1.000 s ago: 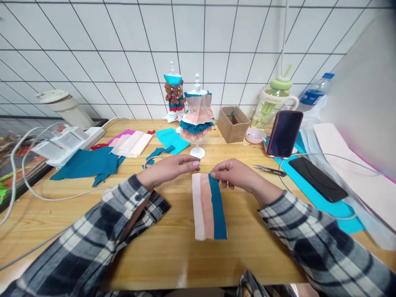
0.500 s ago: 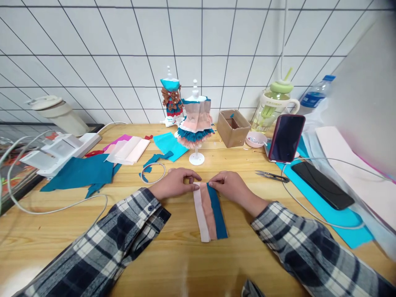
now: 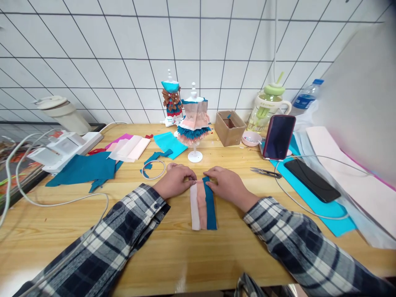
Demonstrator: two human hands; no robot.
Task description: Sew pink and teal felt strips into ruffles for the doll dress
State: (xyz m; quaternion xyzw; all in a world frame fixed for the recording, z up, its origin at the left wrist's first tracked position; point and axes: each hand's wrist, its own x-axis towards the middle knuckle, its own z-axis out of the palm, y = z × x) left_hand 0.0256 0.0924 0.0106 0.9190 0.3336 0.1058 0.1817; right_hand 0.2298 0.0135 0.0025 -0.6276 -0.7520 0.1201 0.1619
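Layered strips of crepe paper, pale pink, peach and dark teal from left to right, lie overlapped on the wooden table. My left hand pinches their far left corner, thumb and fingers closed at the pale pink edge. Across from it, my right hand has its fingers closed on the top of the teal strip. The near ends of the strips rest flat. Just beyond stands a small white dress form wearing a ruffled paper dress in peach and teal.
Scissors lie right of my hands, near an upright phone and a flat black phone. A white ring and teal scraps are on the left. A cardboard box, second dressed form and bottle stand behind.
The strips' near end has swung slightly left and farther away, so they lie straighter. My right fingers have come further over the teal strip's top. The camera view has shifted a little.
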